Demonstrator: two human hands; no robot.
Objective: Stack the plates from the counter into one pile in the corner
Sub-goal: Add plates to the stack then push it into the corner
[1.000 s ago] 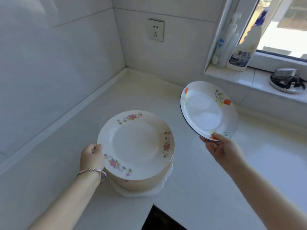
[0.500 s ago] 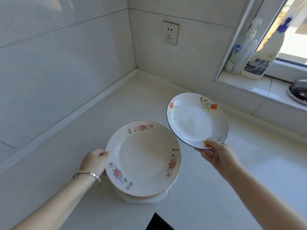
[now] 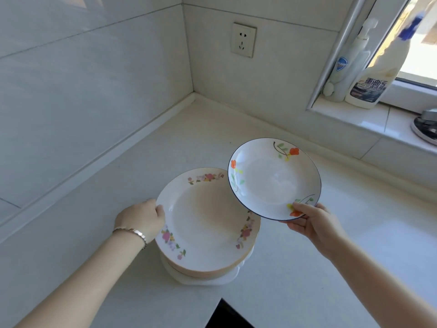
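A pile of plates [image 3: 203, 223] stands on the white counter [image 3: 307, 268], its top plate cream with pink flowers round the rim. My left hand [image 3: 142, 218] grips the pile's left edge. My right hand [image 3: 309, 221] holds a smaller white plate [image 3: 272, 178] with a dark blue rim and orange flowers by its near edge. That plate is tilted in the air and overlaps the pile's upper right rim. The counter's corner [image 3: 196, 98] lies beyond the pile.
A wall socket [image 3: 243, 40] sits above the corner. On the window sill [image 3: 354, 114] to the right stand a pump bottle [image 3: 347, 65] and a spray bottle [image 3: 376, 76], with a metal object [image 3: 425, 124] further right. A dark cooktop edge [image 3: 227, 316] shows at the bottom.
My right hand has brought the blue-rimmed plate left and down, so it now overlaps the pile's rim. My left hand keeps its hold on the pile's edge.
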